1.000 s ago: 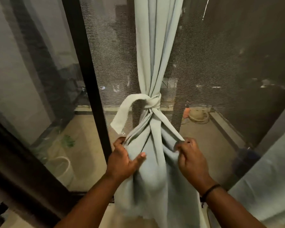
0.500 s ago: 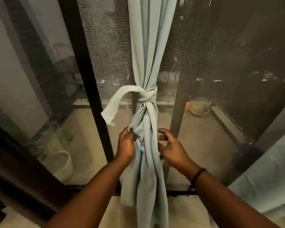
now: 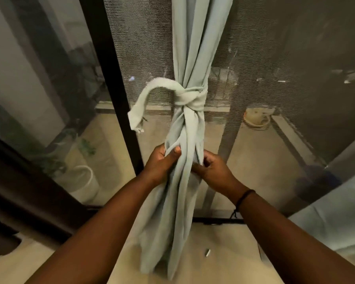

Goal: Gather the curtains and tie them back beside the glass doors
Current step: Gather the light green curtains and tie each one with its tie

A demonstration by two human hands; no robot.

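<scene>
A pale grey-green curtain (image 3: 195, 44) hangs gathered in front of the mesh screen door (image 3: 143, 50). A matching fabric tie (image 3: 190, 98) is knotted round it at mid height, and one loose end (image 3: 137, 113) arcs out to the left. Below the knot the folds hang in a narrow bundle down to the floor. My left hand (image 3: 162, 162) grips the left side of that bundle, thumb over a fold. My right hand (image 3: 210, 169) pinches the folds on the right side, at the same height.
A dark door frame (image 3: 111, 78) runs down left of the curtain, with glass (image 3: 39, 89) beyond it. A white pot (image 3: 84, 181) and plants stand outside on the balcony. Another pale curtain (image 3: 336, 218) is at the lower right. A small metal piece (image 3: 207, 252) lies on the floor.
My hands moved inward from spreading the lower curtain wide and now squeeze its folds into a narrow bundle below the knot. The view has moved closer.
</scene>
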